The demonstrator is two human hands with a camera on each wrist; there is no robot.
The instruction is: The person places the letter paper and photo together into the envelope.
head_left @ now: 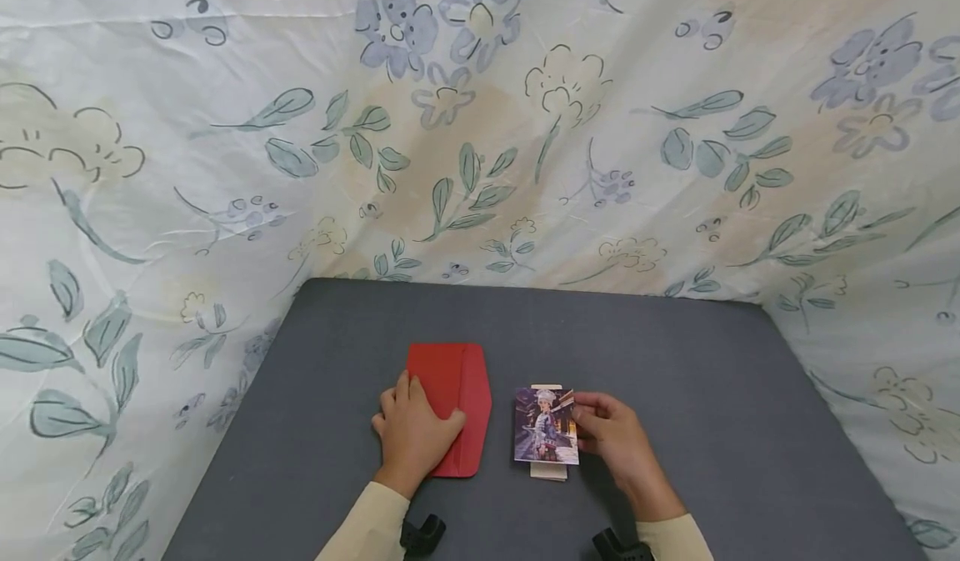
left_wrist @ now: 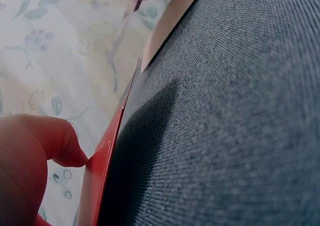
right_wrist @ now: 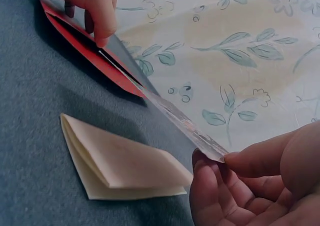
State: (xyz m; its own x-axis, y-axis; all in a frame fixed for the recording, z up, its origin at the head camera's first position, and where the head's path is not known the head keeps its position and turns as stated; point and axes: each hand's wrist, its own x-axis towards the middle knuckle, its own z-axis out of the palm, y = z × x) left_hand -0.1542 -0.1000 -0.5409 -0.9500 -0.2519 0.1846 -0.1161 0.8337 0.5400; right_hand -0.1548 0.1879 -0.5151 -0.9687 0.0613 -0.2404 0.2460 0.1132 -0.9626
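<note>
A red envelope (head_left: 438, 369) lies at the middle left of the dark tabletop, its flap side to the right. My left hand (head_left: 416, 429) grips it across its width, fingers along the left part and thumb near the flap. The right wrist view shows the envelope's mouth (right_wrist: 75, 33) gaping. My right hand (head_left: 611, 436) pinches the right edge of a glossy picture card (head_left: 543, 428), printed with a white-haired figure in purple tones, between thumb and fingers. Held up off the table, the card partly hides a folded cream paper (right_wrist: 125, 158) lying beneath it.
The dark grey tabletop (head_left: 637, 336) runs back to a floral cloth (head_left: 480, 152) that hangs behind and along the sides. Black wrist straps (head_left: 422, 536) sit by both cream sleeves (head_left: 367, 528).
</note>
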